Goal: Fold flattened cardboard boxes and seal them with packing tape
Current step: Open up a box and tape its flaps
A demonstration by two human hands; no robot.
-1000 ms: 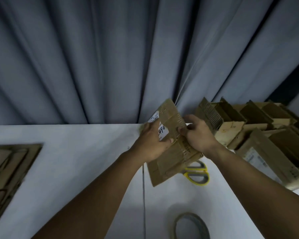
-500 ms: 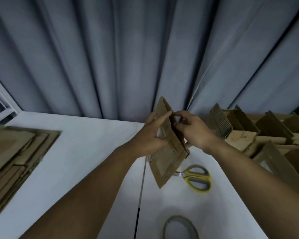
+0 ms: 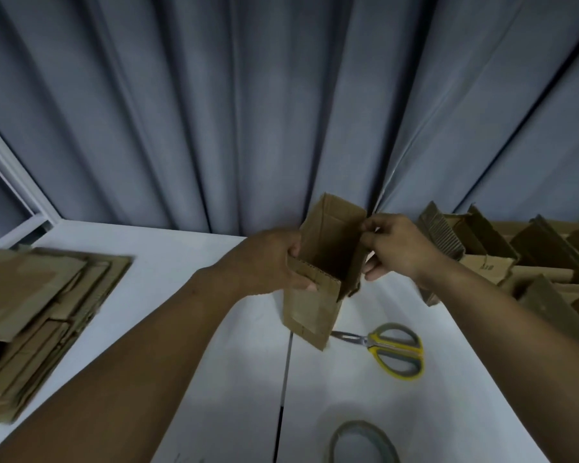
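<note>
**A:** What's different from a second ago?

**B:** The small brown corrugated cardboard box [image 3: 315, 305] was a flat sheet then, pressed between both hands with a white label facing the camera. Half a second ago it was turned edge-on. Now it's pulled open into a rectangular tube with its top mouth gaping, and the label is out of sight.

**A:** What does that mean for the job?

**B:** I'd say squaring this one up is about done. The top end is open, and I can't tell about the bottom. I see no tape on it. The grey roll of packing tape [image 3: 365, 439] lies untouched at the near edge of the white desk [image 3: 181, 262], so folding the flaps and sealing are probably still to come.

**A:** Where's the box?

**B:** It's held in the air over the desk's dark seam. Its lower corner overlaps the blade tips of the yellow-and-grey-handled scissors [image 3: 395, 352] in this view. The stack of flattened brown cardboard [image 3: 37, 312] is off to the left, and the heap of folded brown boxes [image 3: 515, 259] is to the right.

**A:** And the hands?

**B:** The left hand [image 3: 264, 265] grips the box's left wall, fingers curled round its near corner. The right hand [image 3: 395, 248] pinches the right wall's upper edge between thumb and forefinger, with the other fingers bent against the outside. Both are closed on the cardboard, and neither is spread wide.
</note>
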